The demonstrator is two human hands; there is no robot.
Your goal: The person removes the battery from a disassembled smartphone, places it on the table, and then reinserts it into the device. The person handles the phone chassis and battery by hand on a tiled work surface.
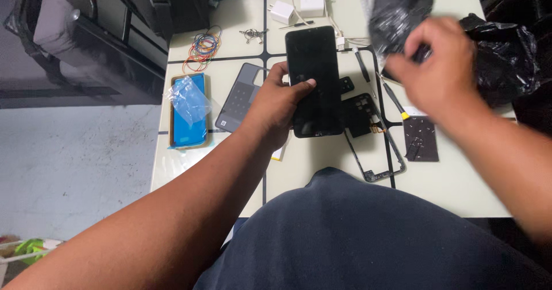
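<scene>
Head view, looking down over the person's lap at a pale tiled bench [299,169] strewn with phone parts. The left hand [276,109] is closed around the lower left edge of a black smartphone [313,80], thumb laid across the glass and fingers wrapped behind, so the phone stands propped up off the bench, screen toward the wearer. The right hand [440,74] is blurred but looks pinched shut on a crinkled black plastic bag [399,8], held up above the bench's far right, with more of the black plastic bunched beside it.

The smartphone is a slim, stiff slab, dark and glossy all over, screen off, with a faint reflection near its bottom edge. I'd judge it light but slippery, and the glass front fragile. The long side edges are the sensible place to grip it, as the left hand does, rather than pressing on the face.

Lying around it: a grey back cover [240,97] just left of the hand, a black mid-frame [374,140] at right, a blue phone case [188,111] under clear film, coloured rubber bands [202,47], a white charger [283,11], and a yellow-tipped screwdriver [394,100].
</scene>
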